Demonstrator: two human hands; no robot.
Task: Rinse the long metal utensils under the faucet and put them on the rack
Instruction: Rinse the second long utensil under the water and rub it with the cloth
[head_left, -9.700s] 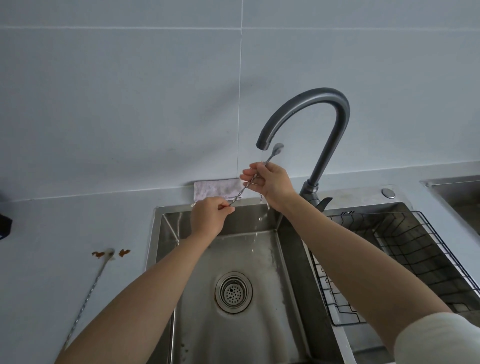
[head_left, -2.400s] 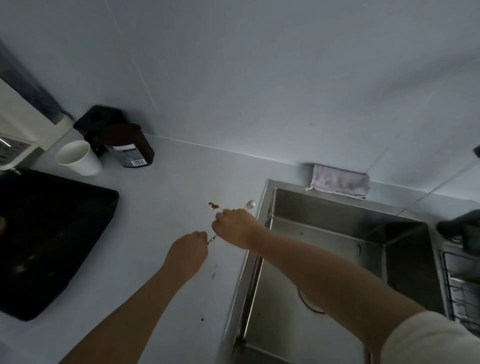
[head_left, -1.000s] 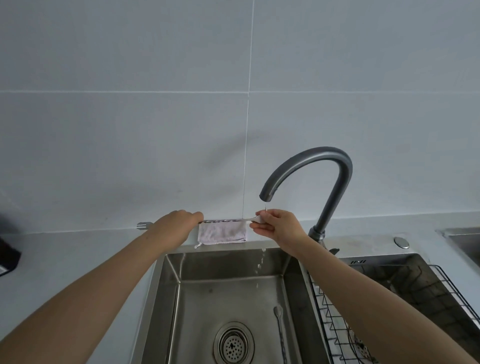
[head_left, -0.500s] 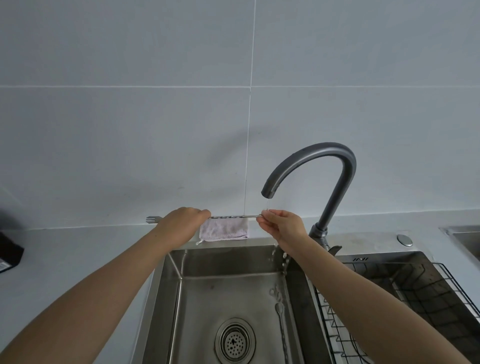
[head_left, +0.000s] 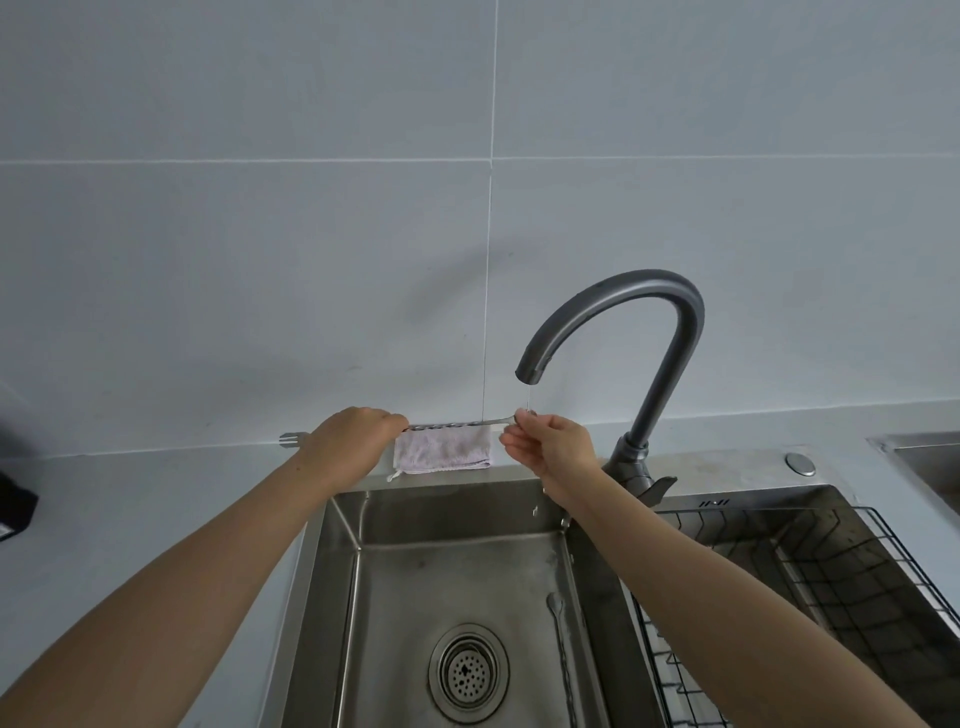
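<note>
Stainless steel sink basin (head_left: 452, 566); long twisted metal fork (head_left: 447, 426) held level over its back rim.
Another long metal utensil (head_left: 563, 660) lies along the basin's right wall, by the black wire rack (head_left: 831, 571). Left hand (head_left: 353, 441) grips the fork's shaft, tines jutting past; right hand (head_left: 550, 441) pinches the far end under the curved grey faucet (head_left: 649, 296), tip hidden.

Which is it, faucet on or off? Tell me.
On, at a trickle: a thin stream falls from the faucet onto the long utensil held level by the left hand and right hand.
</note>
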